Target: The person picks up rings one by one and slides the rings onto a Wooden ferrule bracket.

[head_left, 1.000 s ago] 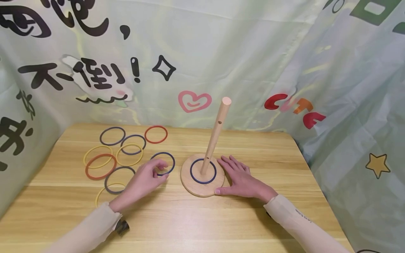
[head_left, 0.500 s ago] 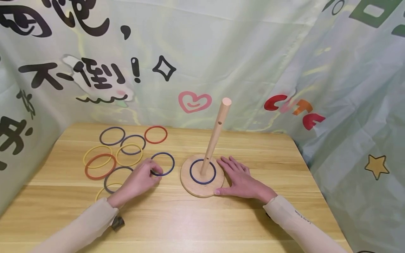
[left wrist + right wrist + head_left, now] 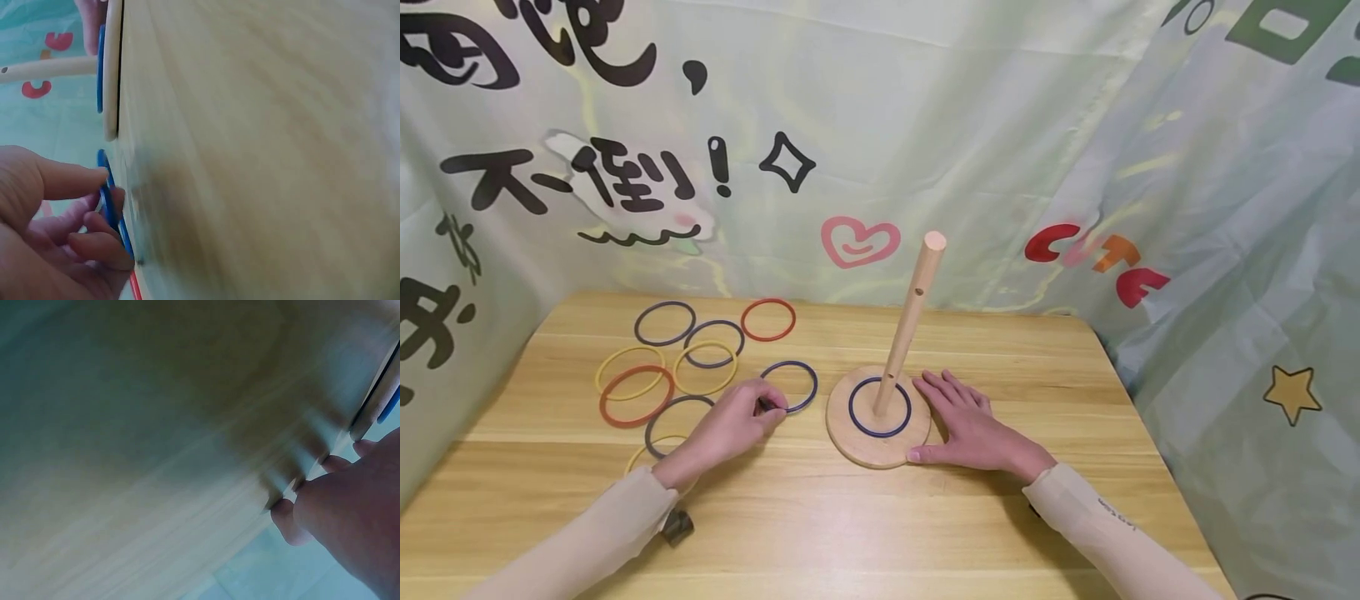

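Note:
My left hand (image 3: pixel 733 425) pinches the near-left side of a dark blue ring (image 3: pixel 816 388) between thumb and fingers. In the left wrist view this blue ring (image 3: pixel 107 203) slants, with the thumb on one side and fingers curled behind it. To its right stands a wooden post (image 3: pixel 910 317) on a round wooden base (image 3: pixel 848 442). Another blue ring (image 3: pixel 880 436) lies flat on the base around the post's foot. My right hand (image 3: pixel 970 429) rests at the base's right edge, fingers spread and thumb near the front rim; in the right wrist view its fingertips reach the tabletop.
Left of the post, several rings lie loosely on the wooden table (image 3: pixel 1037 533): a red ring (image 3: pixel 793 320) at the back, an orange-red ring (image 3: pixel 602 408), a yellow ring (image 3: pixel 736 367), and more blue and yellow ones, some overlapping. A printed curtain (image 3: pixel 985 125) hangs behind the table.
My left hand has come down onto the blue ring, its fingers drawing together to pinch it, and the ring has shifted slightly right. The right hand has stayed at the base.

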{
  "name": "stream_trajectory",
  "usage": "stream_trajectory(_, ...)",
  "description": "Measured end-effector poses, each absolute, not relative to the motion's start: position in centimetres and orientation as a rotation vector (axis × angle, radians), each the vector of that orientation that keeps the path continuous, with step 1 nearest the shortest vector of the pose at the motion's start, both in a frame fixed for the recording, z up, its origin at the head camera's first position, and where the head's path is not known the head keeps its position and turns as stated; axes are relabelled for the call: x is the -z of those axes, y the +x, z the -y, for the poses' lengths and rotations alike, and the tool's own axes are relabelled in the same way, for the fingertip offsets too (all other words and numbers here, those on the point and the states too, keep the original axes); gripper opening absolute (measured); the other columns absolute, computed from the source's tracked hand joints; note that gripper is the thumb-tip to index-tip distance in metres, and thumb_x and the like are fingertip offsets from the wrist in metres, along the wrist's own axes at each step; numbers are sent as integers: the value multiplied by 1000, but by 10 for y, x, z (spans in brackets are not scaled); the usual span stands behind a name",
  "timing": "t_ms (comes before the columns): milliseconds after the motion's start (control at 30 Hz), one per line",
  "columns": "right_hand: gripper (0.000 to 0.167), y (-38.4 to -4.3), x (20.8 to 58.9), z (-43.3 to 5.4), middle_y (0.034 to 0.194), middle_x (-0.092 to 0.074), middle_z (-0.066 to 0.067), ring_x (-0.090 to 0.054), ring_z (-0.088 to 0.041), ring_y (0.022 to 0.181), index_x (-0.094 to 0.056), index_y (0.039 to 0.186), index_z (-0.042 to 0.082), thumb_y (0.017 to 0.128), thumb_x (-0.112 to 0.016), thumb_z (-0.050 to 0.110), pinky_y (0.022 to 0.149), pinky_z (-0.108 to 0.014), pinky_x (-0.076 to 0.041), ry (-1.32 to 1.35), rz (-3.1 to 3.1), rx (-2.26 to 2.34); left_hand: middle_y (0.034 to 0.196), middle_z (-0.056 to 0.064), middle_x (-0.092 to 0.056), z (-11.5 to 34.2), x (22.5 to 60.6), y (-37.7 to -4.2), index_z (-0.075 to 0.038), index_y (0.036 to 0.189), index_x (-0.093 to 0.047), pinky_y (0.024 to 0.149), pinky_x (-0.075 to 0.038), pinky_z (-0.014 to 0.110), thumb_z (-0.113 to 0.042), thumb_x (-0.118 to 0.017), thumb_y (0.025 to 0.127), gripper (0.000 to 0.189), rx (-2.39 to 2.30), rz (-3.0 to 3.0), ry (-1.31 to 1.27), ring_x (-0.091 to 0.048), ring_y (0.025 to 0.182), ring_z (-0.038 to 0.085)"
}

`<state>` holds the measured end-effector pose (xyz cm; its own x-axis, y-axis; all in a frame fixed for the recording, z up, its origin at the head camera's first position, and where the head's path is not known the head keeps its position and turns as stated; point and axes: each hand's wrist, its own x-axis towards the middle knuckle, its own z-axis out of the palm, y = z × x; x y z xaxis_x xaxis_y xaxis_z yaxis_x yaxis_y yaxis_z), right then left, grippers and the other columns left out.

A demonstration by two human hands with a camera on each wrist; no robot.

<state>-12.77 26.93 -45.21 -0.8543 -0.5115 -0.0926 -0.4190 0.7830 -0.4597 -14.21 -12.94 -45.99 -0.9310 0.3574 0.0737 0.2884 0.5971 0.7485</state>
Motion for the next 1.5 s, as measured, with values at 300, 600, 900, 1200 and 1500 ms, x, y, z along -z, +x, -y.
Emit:
stream_trajectory(300, 113, -127, 453, -270, 179, -20, -15, -8, -45, 164, -26, 174, 13, 91, -77, 70, 117, -81, -17, -732, -2764, 629, 91, -3, -69, 130, 455, -139, -7, 113, -78, 58, -42, 26, 0, -80, 98, 17, -1470, -2773, 613, -51, 70, 16)
stream_trajectory(600, 112, -127, 451, -270, 179, -20, -14, -8, -45, 164, -26, 174, 13, 92, -77, 71, 116, -82, -18, -727, -2759, 629, 90, -6, -68, 135, 438, -134, -12, 112, -82, 55, -42, 25, 2, -83, 96, 21, -1543, -2873, 762, -52, 68, 14)
stream_trajectory(900, 113, -127, 452, -270, 180, -20, -13, -7, -44, 165, -25, 175, 14, 92, -76, 71, 117, -82, -18, -722, -2759, 617, 89, 2, -70, 133, 418, -127, -3, 120, -81, 59, -55, 24, 6, -78, 97, 25, -1603, -2790, 762, -61, 69, 12)
stream_trajectory(1200, 115, -126, 453, -270, 180, -19, -14, -7, -43, 165, -25, 175, 14, 91, -76, 73, 117, -81, -18, -719, -2764, 605, 92, 10, -69, 126, 385, -116, -1, 124, -77, 49, -51, 25, 1, -75, 101, 23, -1883, -2470, 566, -68, 63, 26)
stream_trajectory(1500, 114, -127, 451, -270, 179, -20, -15, -7, -44, 165, -26, 174, 13, 91, -76, 71, 118, -80, -18, -731, -2764, 611, 95, 15, -69, 119, 339, -108, -3, 122, -77, 52, -53, 27, -4, -77, 102, 21, -2006, -2427, 457, -64, 61, 23)
